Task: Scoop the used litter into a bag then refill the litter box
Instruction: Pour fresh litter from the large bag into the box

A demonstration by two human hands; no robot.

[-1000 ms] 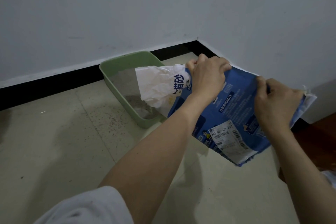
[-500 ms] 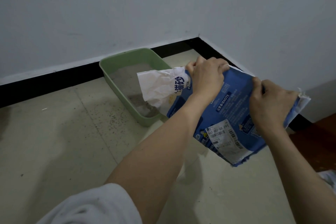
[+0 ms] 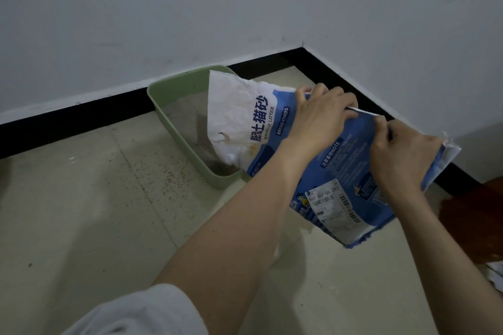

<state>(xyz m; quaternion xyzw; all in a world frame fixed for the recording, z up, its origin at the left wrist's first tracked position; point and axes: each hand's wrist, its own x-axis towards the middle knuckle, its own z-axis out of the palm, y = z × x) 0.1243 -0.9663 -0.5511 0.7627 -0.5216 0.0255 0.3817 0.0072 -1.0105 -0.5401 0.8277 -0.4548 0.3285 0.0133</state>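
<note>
Nearby, scattered grains speckle floor beside litter box.

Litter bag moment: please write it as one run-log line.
step: refill | left hand: grips bag | right hand: grips bag end | bag: tilted, mouth over box

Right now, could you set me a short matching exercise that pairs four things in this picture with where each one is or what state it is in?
Things:
1. litter bag
2. litter box
3. left hand
4. right hand

Places or states:
A. on the floor against the wall's dark baseboard
B. grips the bag near its middle
C. held tilted, its white end over the green tray
D. grips the bag at the end farthest from the tray

Pairs: 1-C, 2-A, 3-B, 4-D
</note>
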